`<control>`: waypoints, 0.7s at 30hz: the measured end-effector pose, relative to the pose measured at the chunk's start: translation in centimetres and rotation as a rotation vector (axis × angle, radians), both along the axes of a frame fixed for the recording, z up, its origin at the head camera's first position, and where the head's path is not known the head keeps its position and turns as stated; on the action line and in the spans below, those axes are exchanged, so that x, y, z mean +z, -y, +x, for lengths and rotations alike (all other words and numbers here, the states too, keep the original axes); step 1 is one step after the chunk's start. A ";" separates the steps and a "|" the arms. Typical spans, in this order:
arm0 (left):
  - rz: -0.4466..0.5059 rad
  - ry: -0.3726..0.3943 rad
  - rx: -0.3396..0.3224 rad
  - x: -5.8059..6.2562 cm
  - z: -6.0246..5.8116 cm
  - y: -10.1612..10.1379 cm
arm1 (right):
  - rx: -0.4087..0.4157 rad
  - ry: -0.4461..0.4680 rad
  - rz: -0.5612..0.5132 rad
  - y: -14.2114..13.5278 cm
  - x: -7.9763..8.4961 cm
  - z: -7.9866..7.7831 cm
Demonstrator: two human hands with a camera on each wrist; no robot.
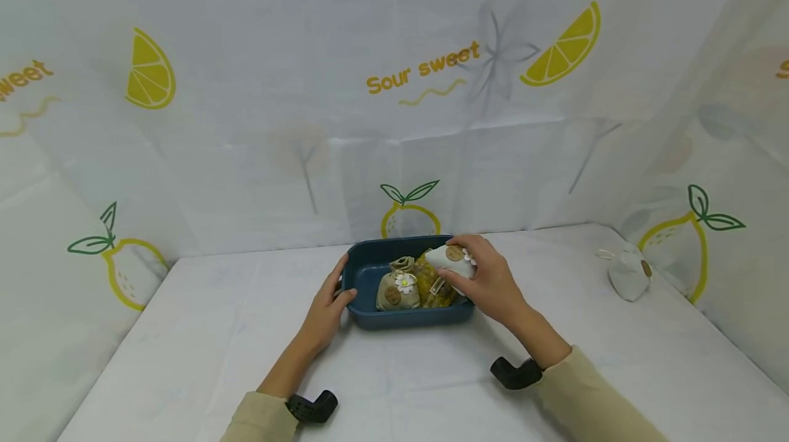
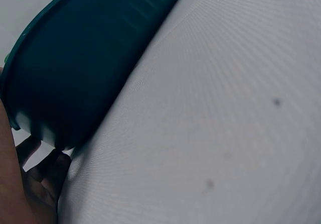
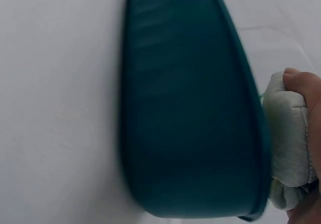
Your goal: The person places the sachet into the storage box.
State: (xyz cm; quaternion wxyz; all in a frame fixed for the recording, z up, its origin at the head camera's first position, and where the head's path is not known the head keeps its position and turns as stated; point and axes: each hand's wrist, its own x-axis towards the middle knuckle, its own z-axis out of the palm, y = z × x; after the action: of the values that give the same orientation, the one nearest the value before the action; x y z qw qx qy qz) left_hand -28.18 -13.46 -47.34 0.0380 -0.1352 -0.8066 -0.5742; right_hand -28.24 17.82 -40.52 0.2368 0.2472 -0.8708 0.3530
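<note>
A dark blue plastic bin stands on the white-covered table. At its left end my left hand holds the wall, thumb at the rim and fingers outside. My right hand pinches a white cloth sachet with a round brown patch and a small flower, above the bin's right end. In the right wrist view the sachet appears beside the bin's rim. Inside the bin sit a beige drawstring sachet with a white flower and a yellow patterned sachet, partly hidden by the held one.
Another white sachet with a loose string lies far right on the table, near the side curtain. White cloth printed with lemons hangs behind and at both sides. Each wrist wears a black camera mount.
</note>
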 end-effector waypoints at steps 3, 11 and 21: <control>0.005 -0.001 -0.003 0.0 0.0 0.0 | -0.001 0.011 0.001 0.5 -0.7 0.0; 0.012 -0.002 -0.011 0.2 0.0 -0.1 | 0.009 0.053 0.021 1.3 -1.7 0.1; 0.001 -0.009 -0.005 0.2 0.0 0.0 | -0.009 0.078 0.059 1.5 -1.8 0.0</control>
State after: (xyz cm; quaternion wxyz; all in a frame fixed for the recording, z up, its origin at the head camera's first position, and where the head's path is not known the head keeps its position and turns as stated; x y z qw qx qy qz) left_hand -28.15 -13.43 -47.13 0.0402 -0.1397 -0.8057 -0.5741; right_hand -28.20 16.30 -42.32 0.1971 0.2361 -0.8905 0.3353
